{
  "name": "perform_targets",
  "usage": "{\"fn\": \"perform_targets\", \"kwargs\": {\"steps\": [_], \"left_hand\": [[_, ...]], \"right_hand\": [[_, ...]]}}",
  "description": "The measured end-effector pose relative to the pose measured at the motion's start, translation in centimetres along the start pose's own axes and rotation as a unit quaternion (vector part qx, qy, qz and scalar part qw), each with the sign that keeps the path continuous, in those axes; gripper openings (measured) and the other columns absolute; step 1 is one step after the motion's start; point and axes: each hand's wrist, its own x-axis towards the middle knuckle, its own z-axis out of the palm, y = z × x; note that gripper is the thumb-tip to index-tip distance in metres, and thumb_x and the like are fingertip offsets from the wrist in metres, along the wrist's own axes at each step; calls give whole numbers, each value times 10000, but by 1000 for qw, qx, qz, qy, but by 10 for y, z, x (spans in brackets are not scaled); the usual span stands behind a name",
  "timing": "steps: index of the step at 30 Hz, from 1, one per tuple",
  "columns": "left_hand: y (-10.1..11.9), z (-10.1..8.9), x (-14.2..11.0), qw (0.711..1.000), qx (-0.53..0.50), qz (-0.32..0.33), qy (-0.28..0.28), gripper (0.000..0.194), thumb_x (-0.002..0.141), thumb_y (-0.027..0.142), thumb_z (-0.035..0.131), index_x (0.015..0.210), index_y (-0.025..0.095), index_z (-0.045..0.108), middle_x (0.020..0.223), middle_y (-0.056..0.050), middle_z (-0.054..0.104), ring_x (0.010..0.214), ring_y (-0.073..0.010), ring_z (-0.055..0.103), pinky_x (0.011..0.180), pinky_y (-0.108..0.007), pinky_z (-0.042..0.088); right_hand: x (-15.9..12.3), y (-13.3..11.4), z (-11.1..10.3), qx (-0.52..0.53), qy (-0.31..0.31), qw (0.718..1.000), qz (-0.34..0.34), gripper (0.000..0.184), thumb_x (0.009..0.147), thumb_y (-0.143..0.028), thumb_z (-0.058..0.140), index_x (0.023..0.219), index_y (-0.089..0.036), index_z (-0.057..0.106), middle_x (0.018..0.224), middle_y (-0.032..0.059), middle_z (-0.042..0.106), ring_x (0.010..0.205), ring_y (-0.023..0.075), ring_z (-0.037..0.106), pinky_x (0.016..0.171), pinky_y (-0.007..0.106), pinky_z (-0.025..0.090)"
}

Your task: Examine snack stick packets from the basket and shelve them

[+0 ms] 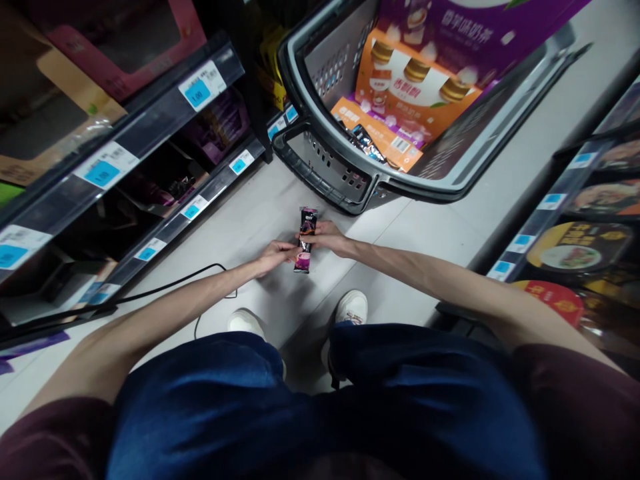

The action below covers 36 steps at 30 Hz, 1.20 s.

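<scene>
Over the smooth pale floor [250,203], near the grey perforated plastic basket [343,61] and its glossy cardboard boxes [407,87], my left hand [275,255] and right hand [333,239] are pinching from opposite sides a slim, shiny black-and-purple packet [303,259], its long axis pointing away from me.

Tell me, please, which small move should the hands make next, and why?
Probably, lift the dark packet a little toward the grey basket. The left hand and right hand both hold it, the basket stands just beyond them, and small packets already lie inside near the orange box.
</scene>
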Motion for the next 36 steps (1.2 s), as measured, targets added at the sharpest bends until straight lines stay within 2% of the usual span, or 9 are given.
{"fn": "perform_targets", "kwargs": {"steps": [3,11,19,28,36], "left_hand": [[-1,-1,-1,1000,10,2,-8,412,691,533,779,896,176,796,802,-65,741,739,-154,615,714,-291,441],[-4,-2,0,1000,14,11,-24,452,694,548,775,948,175,795,843,-76,755,748,-160,631,718,-296,443],[5,3,-4,999,-4,29,-27,398,624,434,855,888,145,779,857,-66,754,745,-152,645,778,-298,486],[2,3,-1,999,-25,27,-40,418,521,306,915,855,136,731,806,-48,739,725,-160,677,784,-339,544],[-1,2,0,999,4,34,-39,419,539,323,907,861,125,726,815,-55,736,728,-158,668,764,-320,533]], "right_hand": [[-1,0,2,0,-6,1000,0,343,659,-286,866,937,-142,726,1011,101,748,818,178,699,647,243,549],[0,4,2,9,0,1000,11,398,600,-295,904,907,-122,720,962,110,752,805,183,702,649,246,553],[1,3,0,13,1,1000,13,402,801,-534,728,914,-149,736,988,102,748,818,180,697,650,244,553],[1,-2,0,39,24,998,42,589,872,-698,524,869,-140,714,1016,150,742,790,214,702,662,299,574],[2,1,1,41,23,998,51,605,883,-704,497,885,-138,708,1010,158,743,786,221,706,653,298,573]]}}
